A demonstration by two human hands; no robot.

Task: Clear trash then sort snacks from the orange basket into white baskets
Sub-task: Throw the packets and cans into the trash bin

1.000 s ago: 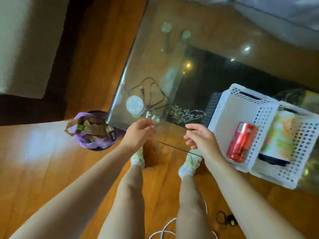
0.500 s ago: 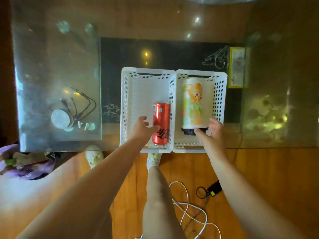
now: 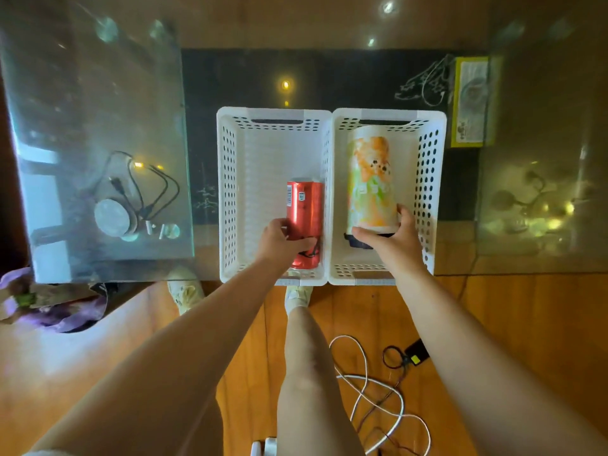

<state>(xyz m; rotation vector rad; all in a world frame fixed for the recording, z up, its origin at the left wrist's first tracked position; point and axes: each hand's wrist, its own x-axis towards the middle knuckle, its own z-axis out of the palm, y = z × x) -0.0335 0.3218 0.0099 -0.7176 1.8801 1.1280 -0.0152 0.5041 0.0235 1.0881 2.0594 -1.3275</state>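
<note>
Two white perforated baskets stand side by side on the glass table, the left basket (image 3: pixel 230 192) and the right basket (image 3: pixel 431 179). A red soda can (image 3: pixel 304 205) lies in the left basket along its right wall, and my left hand (image 3: pixel 279 240) grips its near end. A tall snack canister (image 3: pixel 371 179) with an orange and green print and a black lid lies in the right basket. My right hand (image 3: pixel 391 236) holds its near end, thumb on one side and fingers on the other. No orange basket is in view.
A purple-lined trash bin (image 3: pixel 49 307) with wrappers sits on the floor at the left. On the table's left lie a round white disc (image 3: pixel 113 217) and black cables. A yellow box (image 3: pixel 470 100) lies behind the right basket. White and black cables (image 3: pixel 371 380) sprawl on the floor.
The view swung from the trash bin to the baskets. Both hands reached into the baskets; the left closed on the red can, the right on the canister's near end.
</note>
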